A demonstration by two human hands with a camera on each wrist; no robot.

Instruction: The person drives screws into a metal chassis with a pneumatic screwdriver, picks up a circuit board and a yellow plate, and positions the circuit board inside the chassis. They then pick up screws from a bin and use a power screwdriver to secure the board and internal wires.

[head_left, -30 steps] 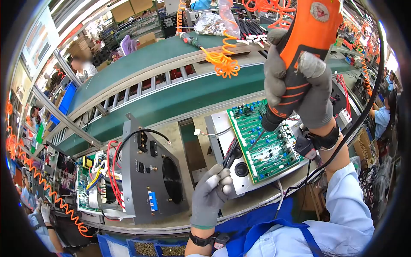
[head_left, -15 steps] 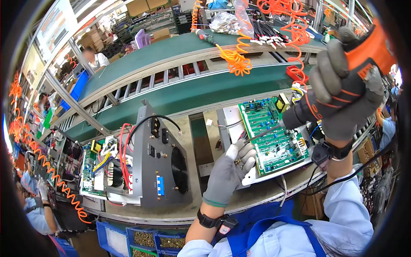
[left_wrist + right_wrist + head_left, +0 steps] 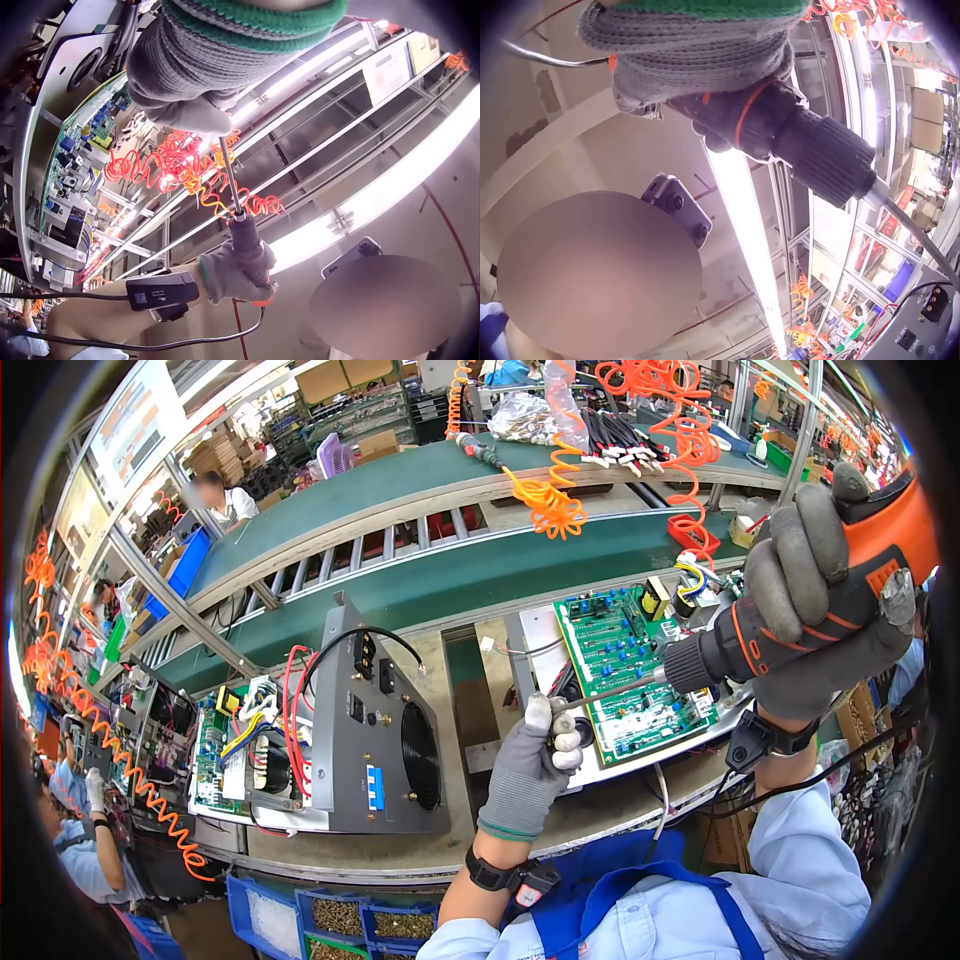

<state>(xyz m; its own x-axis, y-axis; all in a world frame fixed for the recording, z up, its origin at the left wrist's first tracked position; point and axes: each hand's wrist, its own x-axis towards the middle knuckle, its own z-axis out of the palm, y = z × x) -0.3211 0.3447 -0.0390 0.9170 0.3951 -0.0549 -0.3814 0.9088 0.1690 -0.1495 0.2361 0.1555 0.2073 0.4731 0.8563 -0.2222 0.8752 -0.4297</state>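
Observation:
In the head view my gloved right hand (image 3: 790, 585) grips an orange and black power screwdriver (image 3: 745, 640), its long thin bit (image 3: 620, 688) pointing left across a green circuit board (image 3: 630, 705). My gloved left hand (image 3: 528, 775) pinches the bit's tip between thumb and fingertips, left of the board; whatever sits at the tip is hidden by the fingers. In the left wrist view the bit (image 3: 231, 176) runs straight into that pinch. The right wrist view shows the chuck (image 3: 832, 161). Under the board lies a white plate (image 3: 595, 772) with dark round openings.
A grey metal case (image 3: 350, 790) with a fan grille and red wires stands left. Blue bins (image 3: 260, 935) of small metal parts sit below the bench edge. Beyond runs a green conveyor (image 3: 440, 585). A black cord (image 3: 800, 790) trails under the right arm, and orange coiled hoses (image 3: 550, 505) hang behind.
The screwdriver has swung from upright over the board to nearly level at the right. My left hand has moved from the dark cables to the bit's tip and now pinches it.

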